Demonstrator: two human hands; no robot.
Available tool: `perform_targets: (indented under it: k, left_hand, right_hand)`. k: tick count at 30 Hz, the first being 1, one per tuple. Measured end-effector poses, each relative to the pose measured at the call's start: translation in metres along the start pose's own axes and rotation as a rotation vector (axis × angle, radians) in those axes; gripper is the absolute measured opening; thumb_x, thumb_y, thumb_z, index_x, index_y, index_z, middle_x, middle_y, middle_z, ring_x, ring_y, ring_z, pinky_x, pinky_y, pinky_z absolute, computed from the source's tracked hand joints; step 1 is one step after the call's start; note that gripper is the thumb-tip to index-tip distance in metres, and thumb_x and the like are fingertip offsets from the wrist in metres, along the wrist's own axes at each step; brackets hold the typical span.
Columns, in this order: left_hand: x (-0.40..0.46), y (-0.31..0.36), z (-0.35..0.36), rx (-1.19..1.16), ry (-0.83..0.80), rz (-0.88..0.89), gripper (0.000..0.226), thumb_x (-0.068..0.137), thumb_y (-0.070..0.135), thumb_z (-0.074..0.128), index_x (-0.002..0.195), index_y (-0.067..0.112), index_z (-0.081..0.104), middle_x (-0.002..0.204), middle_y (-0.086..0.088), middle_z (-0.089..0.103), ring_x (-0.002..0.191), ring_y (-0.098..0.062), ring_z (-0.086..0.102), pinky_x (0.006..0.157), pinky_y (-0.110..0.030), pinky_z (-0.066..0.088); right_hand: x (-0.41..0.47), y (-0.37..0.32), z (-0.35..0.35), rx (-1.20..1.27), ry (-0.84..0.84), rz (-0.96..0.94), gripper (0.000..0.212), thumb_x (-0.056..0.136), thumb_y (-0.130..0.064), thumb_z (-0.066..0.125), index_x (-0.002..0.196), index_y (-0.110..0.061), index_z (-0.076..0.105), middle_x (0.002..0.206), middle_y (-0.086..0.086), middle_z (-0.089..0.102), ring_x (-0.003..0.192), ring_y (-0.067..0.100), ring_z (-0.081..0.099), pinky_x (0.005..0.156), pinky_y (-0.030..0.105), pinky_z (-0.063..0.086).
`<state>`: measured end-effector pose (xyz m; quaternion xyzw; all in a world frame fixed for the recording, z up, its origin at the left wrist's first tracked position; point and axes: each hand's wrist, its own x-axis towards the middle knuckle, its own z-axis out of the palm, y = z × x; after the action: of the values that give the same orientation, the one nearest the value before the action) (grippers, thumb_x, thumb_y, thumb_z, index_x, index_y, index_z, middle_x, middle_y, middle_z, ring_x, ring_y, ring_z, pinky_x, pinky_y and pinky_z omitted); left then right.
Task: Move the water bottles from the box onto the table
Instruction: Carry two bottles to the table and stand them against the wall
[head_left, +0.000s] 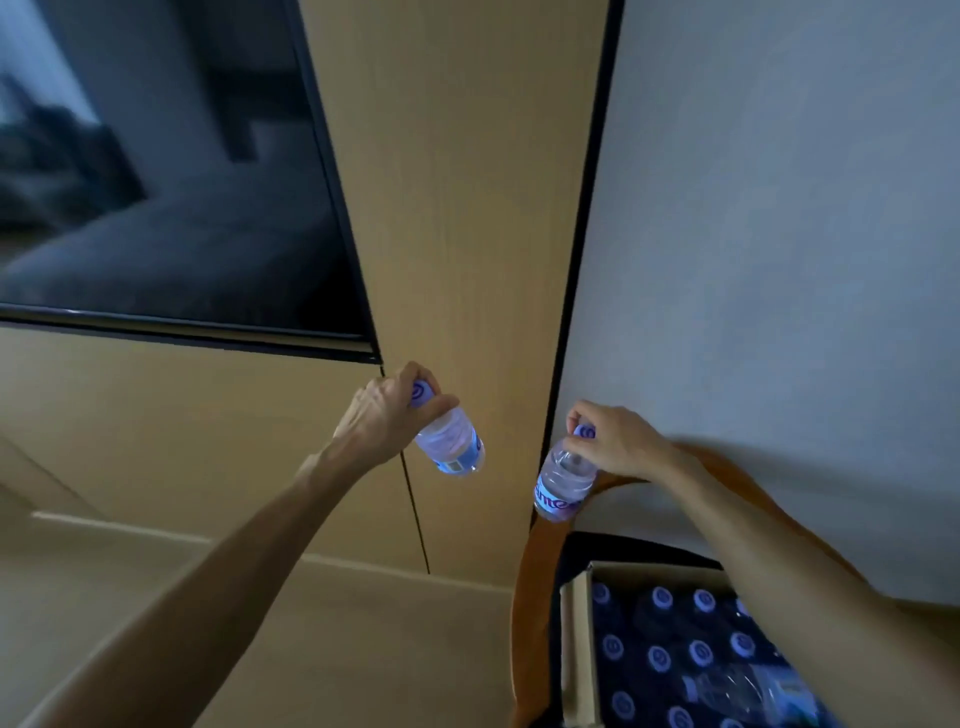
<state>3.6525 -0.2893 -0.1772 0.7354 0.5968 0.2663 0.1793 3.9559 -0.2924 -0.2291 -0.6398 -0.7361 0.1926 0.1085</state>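
While the open cardboard box (582, 644) of purple-capped bottles is sitting low, the left hand (387, 415) is gripping a clear plastic water bottle (454, 444) by its cap, up and left of the box, and the right hand (618, 441) is pinching a second clear bottle (563, 483) just above it.

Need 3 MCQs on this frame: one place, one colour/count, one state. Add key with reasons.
1. Where is the cardboard box?
A. lower right, on a chair
B. upper left
C. on the floor at centre

2. What colour are the bottle caps in the box?
A. red
B. purple-blue
C. green

3. What are the hands doing?
A. both empty
B. one holds a bottle
C. each holds a bottle by its cap end

Key: A, it sits inside the chair's wooden arm. B, rows of purple-blue caps show. C, left hand grips the left bottle, right hand the right bottle.
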Motion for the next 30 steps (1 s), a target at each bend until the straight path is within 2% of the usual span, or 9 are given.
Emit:
perform_targets:
  k: [5, 9, 14, 16, 19, 24, 28, 30]
  left_hand:
    - [0.002, -0.029, -0.092, 0.017, 0.176, -0.015, 0.026, 0.078, 0.057, 0.066, 0.084, 0.034, 0.056, 0.073, 0.018, 0.059, 0.065, 0.001, 0.056, 0.05, -0.016, 0.036]
    - [-0.002, -0.059, -0.165, 0.076, 0.323, -0.019, 0.021, 0.086, 0.051, 0.059, 0.088, 0.03, 0.057, 0.073, 0.014, 0.06, 0.066, -0.005, 0.057, 0.052, -0.02, 0.039]
    - [-0.014, -0.099, -0.256, 0.282, 0.454, -0.033, 0.022, 0.09, 0.049, 0.05, 0.091, 0.028, 0.057, 0.083, -0.003, 0.067, 0.08, -0.033, 0.061, 0.065, -0.033, 0.042]
    - [-0.022, -0.114, -0.289, 0.372, 0.511, -0.068, 0.027, 0.09, 0.05, 0.046, 0.094, 0.026, 0.057, 0.091, -0.009, 0.069, 0.086, -0.038, 0.061, 0.067, -0.037, 0.045]
    - [-0.037, -0.135, -0.335, 0.472, 0.579, -0.105, 0.029, 0.091, 0.053, 0.042, 0.093, 0.027, 0.054, 0.094, -0.01, 0.069, 0.084, -0.038, 0.062, 0.063, -0.036, 0.041]
    - [-0.067, -0.167, -0.4, 0.523, 0.645, -0.172, 0.03, 0.092, 0.054, 0.038, 0.089, 0.029, 0.054, 0.083, -0.005, 0.066, 0.07, -0.031, 0.058, 0.06, -0.034, 0.044]
    - [-0.091, -0.198, -0.436, 0.55, 0.731, -0.239, 0.033, 0.089, 0.056, 0.037, 0.091, 0.029, 0.056, 0.083, -0.004, 0.069, 0.07, -0.029, 0.058, 0.061, -0.033, 0.042]
    - [-0.102, -0.217, -0.451, 0.549, 0.749, -0.295, 0.037, 0.087, 0.058, 0.035, 0.092, 0.028, 0.057, 0.087, -0.007, 0.07, 0.075, -0.031, 0.062, 0.067, -0.037, 0.05]
  right_hand:
    - [0.046, -0.103, -0.041, -0.033, 0.151, -0.134, 0.015, 0.078, -0.042, 0.052, 0.079, -0.028, 0.05, 0.069, -0.013, 0.059, 0.066, 0.008, 0.055, 0.055, 0.028, 0.038]
    - [0.076, -0.188, -0.063, -0.057, 0.246, -0.241, 0.015, 0.079, -0.043, 0.05, 0.08, -0.028, 0.05, 0.073, -0.012, 0.062, 0.07, 0.017, 0.058, 0.064, 0.032, 0.047]
    - [0.104, -0.293, -0.073, -0.073, 0.326, -0.436, 0.015, 0.083, -0.044, 0.046, 0.082, -0.029, 0.049, 0.07, -0.013, 0.062, 0.066, 0.015, 0.059, 0.061, 0.032, 0.046]
    - [0.114, -0.334, -0.073, -0.055, 0.343, -0.475, 0.015, 0.084, -0.044, 0.045, 0.084, -0.03, 0.052, 0.075, -0.01, 0.065, 0.071, 0.018, 0.06, 0.066, 0.036, 0.049]
    - [0.129, -0.395, -0.071, -0.011, 0.35, -0.525, 0.018, 0.084, -0.045, 0.045, 0.085, -0.03, 0.054, 0.084, -0.002, 0.068, 0.08, 0.027, 0.062, 0.075, 0.042, 0.05]
    - [0.152, -0.49, -0.056, 0.05, 0.38, -0.66, 0.018, 0.086, -0.047, 0.049, 0.087, -0.03, 0.054, 0.093, 0.003, 0.07, 0.091, 0.033, 0.061, 0.081, 0.041, 0.048]
    - [0.172, -0.558, -0.038, 0.11, 0.384, -0.777, 0.019, 0.088, -0.046, 0.048, 0.09, -0.029, 0.055, 0.098, 0.004, 0.071, 0.094, 0.034, 0.061, 0.078, 0.038, 0.045]
    - [0.182, -0.59, -0.026, 0.15, 0.381, -0.837, 0.019, 0.089, -0.045, 0.048, 0.091, -0.028, 0.056, 0.097, 0.004, 0.071, 0.093, 0.033, 0.061, 0.072, 0.034, 0.039]
